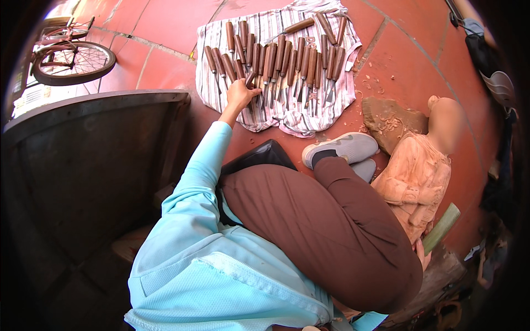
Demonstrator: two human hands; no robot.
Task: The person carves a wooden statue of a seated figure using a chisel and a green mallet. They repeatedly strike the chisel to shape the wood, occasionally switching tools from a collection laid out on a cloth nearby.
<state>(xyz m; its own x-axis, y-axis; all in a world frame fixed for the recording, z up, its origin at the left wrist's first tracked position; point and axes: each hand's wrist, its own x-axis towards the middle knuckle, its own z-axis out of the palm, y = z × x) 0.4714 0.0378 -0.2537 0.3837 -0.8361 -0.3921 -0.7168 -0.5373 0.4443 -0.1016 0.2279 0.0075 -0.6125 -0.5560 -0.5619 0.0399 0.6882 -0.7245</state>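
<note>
My left hand (pixel 241 95) reaches out to a striped cloth (pixel 212 41) on the floor, its fingers closed round the brown handle of a carving chisel (pixel 251 79). Several more carving chisels (pixel 269 62) with wooden handles lie side by side on this cloth, most with blades pointing toward me. My right hand (pixel 423 255) shows only in part beyond my knee, with its fingers against a greenish wooden club (pixel 441 229) that it appears to grip. Beside that hand leans a carved wooden figure (pixel 411 176) of pale orange wood, with folded robe shapes and a smooth head.
A brown block (pixel 389 122) with wood shavings on it stands behind the figure. A dark panel (pixel 88 182) rises close on my left. Farther off is a bicycle wheel (pixel 74 63). Red tiles (pixel 397 60) with scattered shavings surround the cloth. My grey shoe (pixel 348 147) is near the block.
</note>
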